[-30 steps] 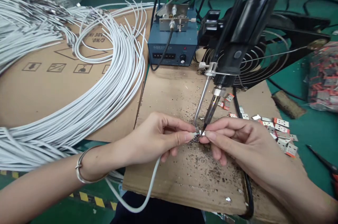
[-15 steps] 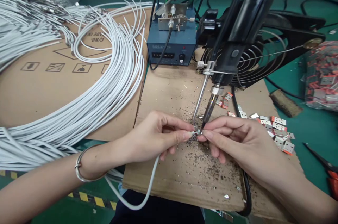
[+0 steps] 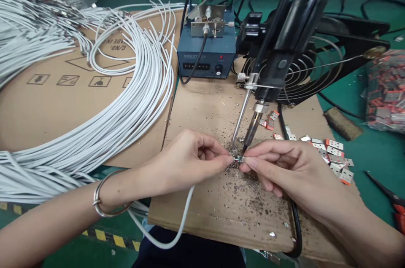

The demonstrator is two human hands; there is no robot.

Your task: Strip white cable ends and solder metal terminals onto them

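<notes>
On the left, beyond counting, white cables (image 3: pixel 148 87) lie in one curved bundle, and the left hand (image 3: pixel 185 160) pinches one white cable (image 3: pixel 186 215) near its tip, the rest looping below the palm. Under one soldering iron (image 3: pixel 253 129), that tip meets one small metal connector (image 3: pixel 242 159) at the right hand's (image 3: pixel 292 171) pinched thumb and fingertips; farther right lie loose connectors (image 3: pixel 334 151), overlapping too much to count, and one clear bag (image 3: pixel 376 122) full of orange-and-silver pieces (image 3: pixel 387 87).
</notes>
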